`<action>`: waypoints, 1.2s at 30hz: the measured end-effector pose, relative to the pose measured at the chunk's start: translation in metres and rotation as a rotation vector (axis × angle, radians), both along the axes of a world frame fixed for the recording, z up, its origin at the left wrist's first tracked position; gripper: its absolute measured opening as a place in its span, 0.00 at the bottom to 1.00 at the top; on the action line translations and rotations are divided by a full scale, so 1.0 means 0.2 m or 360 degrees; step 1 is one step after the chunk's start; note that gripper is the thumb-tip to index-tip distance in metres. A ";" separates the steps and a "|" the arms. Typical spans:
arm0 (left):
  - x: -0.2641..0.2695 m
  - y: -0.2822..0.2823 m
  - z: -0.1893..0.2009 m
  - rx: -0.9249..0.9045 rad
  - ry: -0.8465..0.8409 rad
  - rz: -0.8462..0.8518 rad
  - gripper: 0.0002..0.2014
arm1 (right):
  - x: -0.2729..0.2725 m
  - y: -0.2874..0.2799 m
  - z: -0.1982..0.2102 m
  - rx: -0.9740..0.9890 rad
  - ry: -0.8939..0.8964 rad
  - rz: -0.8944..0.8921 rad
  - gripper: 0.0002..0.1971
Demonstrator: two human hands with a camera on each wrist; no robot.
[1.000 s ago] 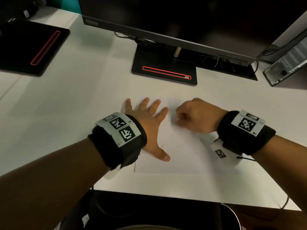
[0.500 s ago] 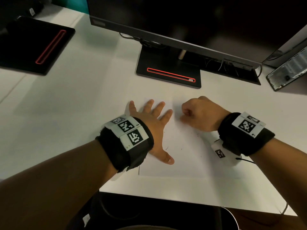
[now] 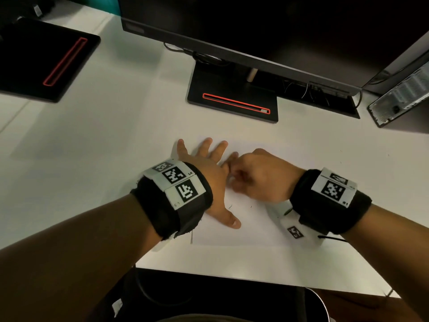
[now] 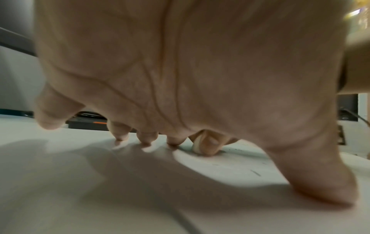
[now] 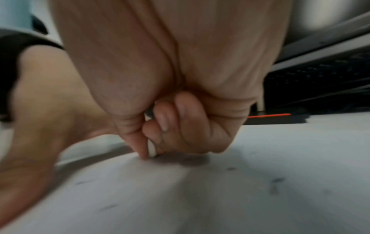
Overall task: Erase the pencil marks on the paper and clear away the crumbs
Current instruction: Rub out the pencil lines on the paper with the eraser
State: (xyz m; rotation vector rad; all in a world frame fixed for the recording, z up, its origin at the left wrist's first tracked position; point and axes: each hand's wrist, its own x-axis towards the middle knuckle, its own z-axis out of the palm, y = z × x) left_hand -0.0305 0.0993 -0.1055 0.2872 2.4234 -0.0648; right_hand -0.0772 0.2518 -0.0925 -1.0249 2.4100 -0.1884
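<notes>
1. Two hands work on one sheet of paper [image 3: 243, 228] lying flat on the white worktop [image 3: 104, 140], near its front edge.
2. At far left, a black pad with a red outlined slot [image 3: 46, 59] lies on the worktop, well apart from the paper.
3. Left hand [image 3: 209, 173]: palm down, fingers spread and straight, thumb out to the near side. The left wrist view shows the fingertips [image 4: 147, 139] and the thumb pressing on the paper. This grip is fully open and holds nothing.
4. Short dark pencil marks [image 3: 229, 206] show on the paper just beside the left thumb; more faint strokes [image 5: 277, 180] show in the right wrist view.
5. Right hand [image 3: 260, 175]: fingers curled, knuckles just beside the left index finger. Its grip is closed in a pinch, thumb against fingers, on a small white eraser [image 5: 152, 149] whose lower end meets the paper.
6. Behind the hands, a black monitor base with a red slot [image 3: 234, 103] stands under a dark screen [image 3: 255, 26].
7. At far right, a perforated grey case [image 3: 404, 98] stands on the worktop.
</notes>
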 end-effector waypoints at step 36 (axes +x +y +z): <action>0.01 -0.02 -0.01 0.0015 0.0073 -0.0003 0.76 | -0.19 0.16 -0.04 -0.0046 0.0190 -0.0660 0.16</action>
